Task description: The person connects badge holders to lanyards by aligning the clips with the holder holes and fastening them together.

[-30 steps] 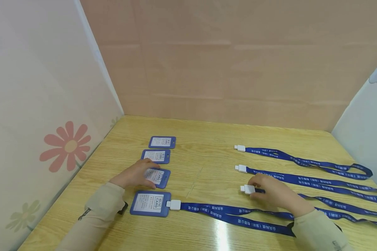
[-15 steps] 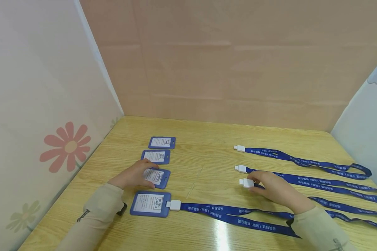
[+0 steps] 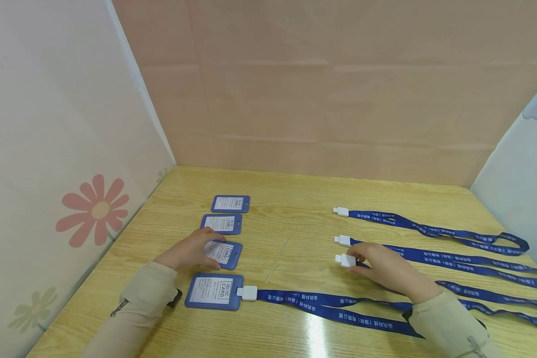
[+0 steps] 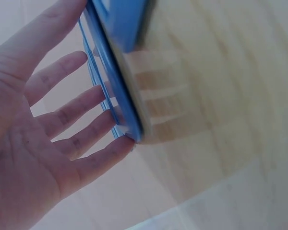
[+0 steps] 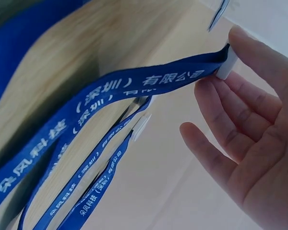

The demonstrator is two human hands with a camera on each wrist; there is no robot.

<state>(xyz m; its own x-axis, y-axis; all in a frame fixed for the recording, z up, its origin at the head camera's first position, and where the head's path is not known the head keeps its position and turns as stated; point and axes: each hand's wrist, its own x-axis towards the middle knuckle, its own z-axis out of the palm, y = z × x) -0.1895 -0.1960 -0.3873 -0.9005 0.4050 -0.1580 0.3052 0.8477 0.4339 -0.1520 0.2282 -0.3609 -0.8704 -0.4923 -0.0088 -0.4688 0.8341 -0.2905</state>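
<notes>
In the head view my left hand (image 3: 191, 250) spans a blue ID card holder (image 3: 229, 253) on the table, thumb at its near edge and fingertips at its far edge. The left wrist view shows the holder (image 4: 116, 79) edge-on between thumb and fingers. My right hand (image 3: 387, 268) pinches the white plastic clip (image 3: 345, 260) of a blue lanyard, a little above the table. From that clip the printed strap (image 5: 149, 80) trails back in the right wrist view. Closer to me, another card holder (image 3: 212, 292) lies joined to a lanyard by its white clip (image 3: 249, 293).
Beyond my left hand lie two more card holders, a nearer one (image 3: 222, 224) and a farther one (image 3: 230, 203). On the right, two lanyards (image 3: 429, 229) (image 3: 452, 263) stretch across the wooden table (image 3: 291, 209). Cloth-covered walls (image 3: 317, 99) enclose the back and sides.
My right hand has raised the lanyard clip and brought it slightly away from me and left. My left hand stays at the same card holder.
</notes>
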